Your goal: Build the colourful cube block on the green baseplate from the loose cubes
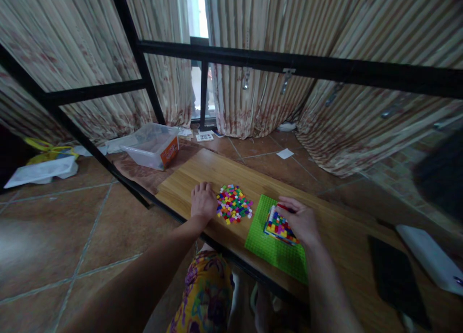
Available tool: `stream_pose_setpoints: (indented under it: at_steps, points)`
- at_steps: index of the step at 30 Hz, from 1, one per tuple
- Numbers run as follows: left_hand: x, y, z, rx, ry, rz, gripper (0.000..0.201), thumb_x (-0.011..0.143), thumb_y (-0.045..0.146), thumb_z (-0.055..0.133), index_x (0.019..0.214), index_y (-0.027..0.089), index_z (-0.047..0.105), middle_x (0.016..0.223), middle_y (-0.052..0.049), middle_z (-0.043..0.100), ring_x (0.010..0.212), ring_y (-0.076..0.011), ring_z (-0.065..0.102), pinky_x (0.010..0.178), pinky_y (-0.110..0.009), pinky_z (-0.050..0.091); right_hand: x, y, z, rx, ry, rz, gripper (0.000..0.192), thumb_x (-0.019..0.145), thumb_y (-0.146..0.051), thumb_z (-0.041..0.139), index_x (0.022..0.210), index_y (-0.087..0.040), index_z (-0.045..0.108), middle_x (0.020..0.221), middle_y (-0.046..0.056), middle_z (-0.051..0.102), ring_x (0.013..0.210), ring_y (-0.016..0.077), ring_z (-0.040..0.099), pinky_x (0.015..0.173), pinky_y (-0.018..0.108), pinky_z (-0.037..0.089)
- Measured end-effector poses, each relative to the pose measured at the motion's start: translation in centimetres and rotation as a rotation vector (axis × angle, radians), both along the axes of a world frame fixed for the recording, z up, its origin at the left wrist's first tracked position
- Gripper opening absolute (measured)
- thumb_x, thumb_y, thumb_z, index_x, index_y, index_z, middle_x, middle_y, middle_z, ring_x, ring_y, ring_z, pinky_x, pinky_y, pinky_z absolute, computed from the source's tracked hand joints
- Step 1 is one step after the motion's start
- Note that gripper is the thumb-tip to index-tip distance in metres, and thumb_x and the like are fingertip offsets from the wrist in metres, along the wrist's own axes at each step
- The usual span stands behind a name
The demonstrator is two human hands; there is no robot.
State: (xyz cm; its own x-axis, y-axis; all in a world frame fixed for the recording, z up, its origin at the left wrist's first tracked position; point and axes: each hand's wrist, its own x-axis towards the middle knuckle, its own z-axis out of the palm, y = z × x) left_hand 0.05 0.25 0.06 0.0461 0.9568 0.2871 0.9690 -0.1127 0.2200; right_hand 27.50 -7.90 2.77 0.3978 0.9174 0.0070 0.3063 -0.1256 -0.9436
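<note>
My left hand [203, 201] rests on the wooden table, fingers stretched forward, just left of a loose pile of small coloured toy bricks [234, 204]. To the right of the pile lies a green studded baseplate [269, 256]. On it stands a low block built of multicoloured bricks [278, 227], with a white row along its left side. Over the far right part of this block, my right hand [301, 220] pinches a small red brick [284, 207] between thumb and fingers. The hand hides the block's right part, and whether the red brick touches the block cannot be seen.
A clear plastic bin [154, 147] with an orange label sits beyond the table's left end. At right lie a dark flat object [396, 275] and a white device [430, 258]. A black metal frame [253, 58] crosses in front of striped curtains [275, 24].
</note>
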Motion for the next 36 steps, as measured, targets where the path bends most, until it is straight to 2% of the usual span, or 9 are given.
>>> stream_pose_setpoints:
  at_steps: [7, 11, 15, 18, 21, 24, 27, 31, 36]
  points:
    - [0.0, 0.1, 0.0, 0.008, 0.0, 0.007, 0.031, 0.092, 0.02, 0.04, 0.114, 0.017, 0.061, 0.117, -0.011, 0.061, 0.108, -0.0282, 0.053, 0.093, -0.04, 0.041, 0.4, -0.3, 0.0, -0.004, 0.021, 0.033, 0.051, 0.063, -0.04, 0.078, 0.11, -0.021, 0.07, 0.101, 0.008, 0.075, 0.09, 0.0245, 0.07, 0.088, 0.043, 0.052]
    - [0.0, 0.0, 0.0, -0.003, 0.014, 0.004, 0.031, 0.092, 0.021, 0.04, 0.114, 0.017, 0.061, 0.117, -0.012, 0.061, 0.108, -0.0285, 0.052, 0.093, -0.04, 0.041, 0.4, -0.4, 0.7, 0.055, 0.055, -0.026, 0.047, 0.067, -0.047, 0.073, 0.106, -0.021, 0.072, 0.107, 0.009, 0.074, 0.099, 0.0251, 0.068, 0.094, 0.044, 0.049]
    - [0.0, 0.0, 0.0, -0.003, 0.008, 0.003, 0.03, 0.091, 0.02, 0.041, 0.114, 0.016, 0.061, 0.116, -0.012, 0.061, 0.106, -0.0284, 0.052, 0.092, -0.041, 0.042, 0.7, -0.3, 0.8, 0.082, -0.047, -0.095, 0.039, 0.076, -0.051, 0.064, 0.099, -0.02, 0.074, 0.105, 0.009, 0.074, 0.102, 0.0255, 0.067, 0.097, 0.045, 0.046]
    - [0.1, 0.0, 0.0, -0.004, -0.005, 0.009, 0.03, 0.091, 0.019, 0.041, 0.112, 0.017, 0.061, 0.116, -0.011, 0.061, 0.107, -0.0281, 0.052, 0.092, -0.041, 0.041, 0.4, -0.4, 1.1, 0.181, -0.164, -0.184, 0.036, 0.078, -0.049, 0.062, 0.093, -0.019, 0.074, 0.098, 0.01, 0.075, 0.094, 0.0255, 0.068, 0.091, 0.043, 0.049]
    - [0.1, 0.0, 0.1, 0.002, -0.016, 0.012, 0.03, 0.091, 0.019, 0.041, 0.112, 0.017, 0.061, 0.116, -0.012, 0.061, 0.108, -0.0279, 0.052, 0.093, -0.04, 0.041, -1.3, -0.8, 2.0, 0.292, -0.327, -0.233, 0.03, 0.081, -0.045, 0.061, 0.089, -0.02, 0.074, 0.092, 0.008, 0.075, 0.087, 0.0232, 0.067, 0.084, 0.038, 0.049]
    - [0.1, -0.1, 0.0, 0.007, -0.019, 0.008, 0.029, 0.09, 0.019, 0.042, 0.113, 0.016, 0.061, 0.115, -0.012, 0.061, 0.106, -0.028, 0.052, 0.093, -0.04, 0.041, -4.3, -1.3, 2.9, 0.294, -0.532, -0.001, 0.022, 0.086, -0.037, 0.057, 0.086, -0.021, 0.073, 0.087, 0.006, 0.073, 0.084, 0.021, 0.063, 0.08, 0.034, 0.046]
    - [0.1, -0.1, 0.0, 0.007, -0.026, 0.005, 0.03, 0.09, 0.019, 0.042, 0.112, 0.016, 0.061, 0.115, -0.012, 0.061, 0.106, -0.0281, 0.052, 0.093, -0.04, 0.041, -7.2, -1.6, 3.0, 0.157, -0.823, 0.188, 0.016, 0.086, -0.028, 0.058, 0.082, -0.024, 0.072, 0.086, 0.004, 0.073, 0.089, 0.0226, 0.058, 0.084, 0.037, 0.038]
    - [0.1, -0.1, 0.0, 0.008, -0.026, -0.001, 0.029, 0.09, 0.019, 0.042, 0.111, 0.016, 0.062, 0.113, -0.011, 0.062, 0.106, -0.028, 0.052, 0.093, -0.04, 0.041, -9.6, -1.8, 2.7, -0.023, -1.061, 0.228, 0.014, 0.085, -0.022, 0.059, 0.081, -0.024, 0.072, 0.082, 0.004, 0.071, 0.093, 0.0253, 0.053, 0.09, 0.042, 0.028]
    - [0.1, -0.1, 0.0, -0.004, -0.029, 0.008, 0.029, 0.09, 0.02, 0.042, 0.112, 0.017, 0.061, 0.116, -0.012, 0.061, 0.107, -0.028, 0.051, 0.093, -0.04, 0.041, -10.7, -1.6, 2.3, -0.14, -1.161, 0.239, 0.023, 0.088, -0.015, 0.05, 0.085, -0.022, 0.072, 0.09, 0.007, 0.072, 0.097, 0.0276, 0.052, 0.092, 0.045, 0.022]
